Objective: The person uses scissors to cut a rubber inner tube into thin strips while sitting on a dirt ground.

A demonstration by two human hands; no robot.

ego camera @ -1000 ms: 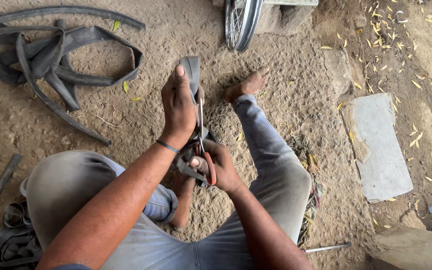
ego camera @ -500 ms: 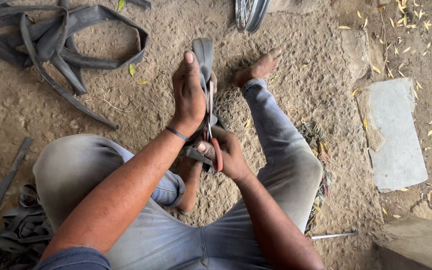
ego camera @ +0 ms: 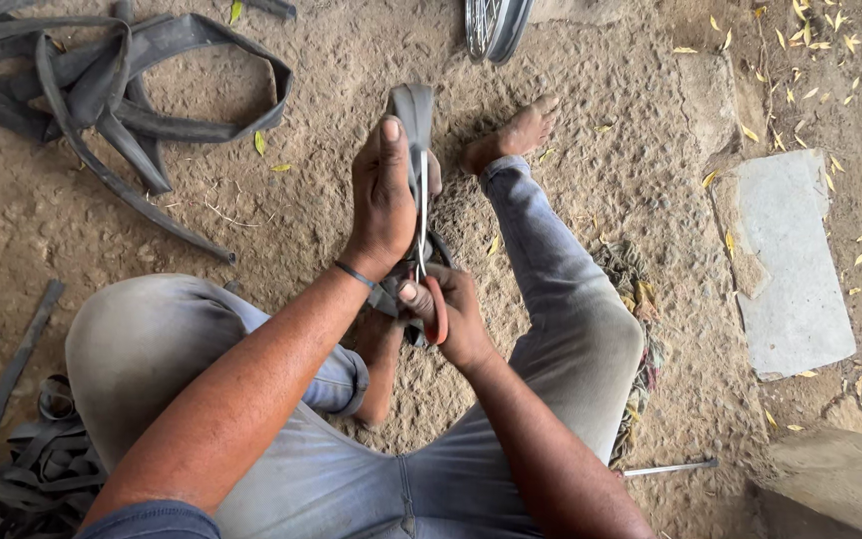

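The left hand (ego camera: 383,205) is closed around a grey rubber strip (ego camera: 413,112) held upright just in front of the person's bent knees, while the right hand (ego camera: 454,311), directly below it, grips red-handled scissors (ego camera: 423,250) whose blades run up against that strip.

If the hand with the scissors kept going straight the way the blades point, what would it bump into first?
Probably the strip of dark rubber tube held up by the left hand. The right hand aims the scissors up along that strip, so the blades already lie against it. Beyond that is only sandy ground, though depth is hard to judge.
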